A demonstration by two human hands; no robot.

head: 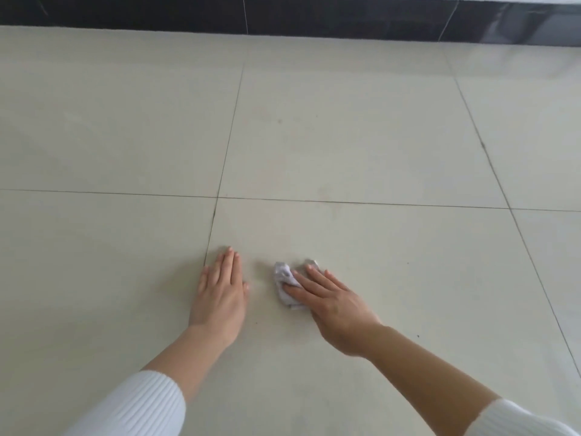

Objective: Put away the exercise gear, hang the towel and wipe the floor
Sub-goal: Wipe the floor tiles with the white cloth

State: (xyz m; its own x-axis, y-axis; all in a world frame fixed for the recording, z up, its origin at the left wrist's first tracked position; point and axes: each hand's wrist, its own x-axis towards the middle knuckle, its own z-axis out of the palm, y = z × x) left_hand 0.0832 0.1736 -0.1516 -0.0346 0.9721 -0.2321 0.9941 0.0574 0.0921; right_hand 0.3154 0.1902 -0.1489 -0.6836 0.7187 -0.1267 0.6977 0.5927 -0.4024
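Cloth (283,273): crumpled, long axis near-to-far | right hand (333,305) flat, pressing it | left hand (220,294) flat on floor (345,136)

The pale cream tiled floor (345,136) is smooth with a soft sheen, and shows brighter reflections at the upper right of the frame. Along the top edge, the black stone-like skirting band (188,14) is polished and glossy, with pale veins. The small crumpled light-grey cloth (284,278) at lower centre looks matt and soft. In the bottom corners, the white ribbed knit sleeves (141,407) are matt.
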